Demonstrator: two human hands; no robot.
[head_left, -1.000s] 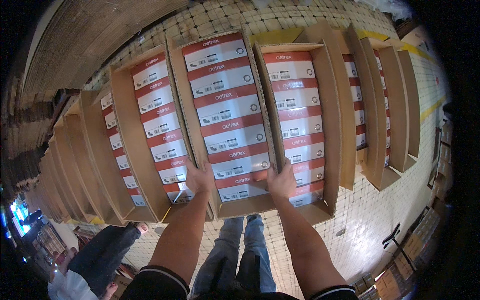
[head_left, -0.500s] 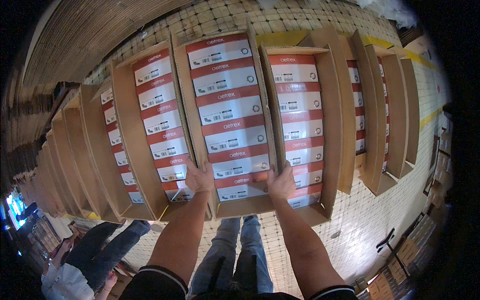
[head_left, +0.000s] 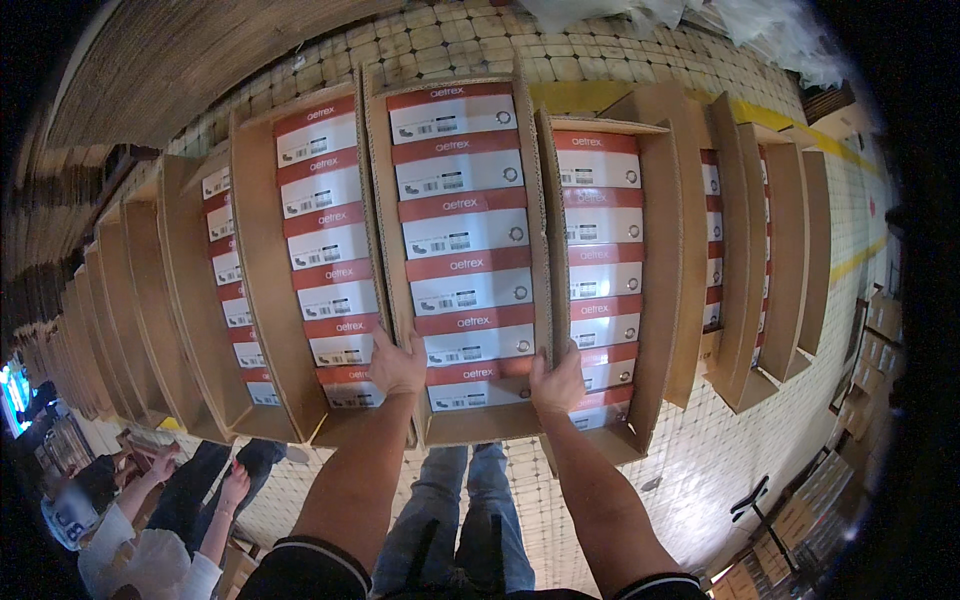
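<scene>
I see my left hand (head_left: 398,366) and right hand (head_left: 556,383) clamped on the near end of a long open brown cardboard carton (head_left: 455,250), packed with red-and-white shoeboxes (head_left: 462,232). Neighbouring cartons (head_left: 620,290) hold similar boxes; the farthest rows blur.

Both forearms outstretched, left hand (head_left: 397,366) and right hand (head_left: 556,384) clamped, fingers curled.

I see bright, even overhead light at centre; the frame's corners fall black, straight edges bow toward the rim, and the lower left blurs slightly.
</scene>
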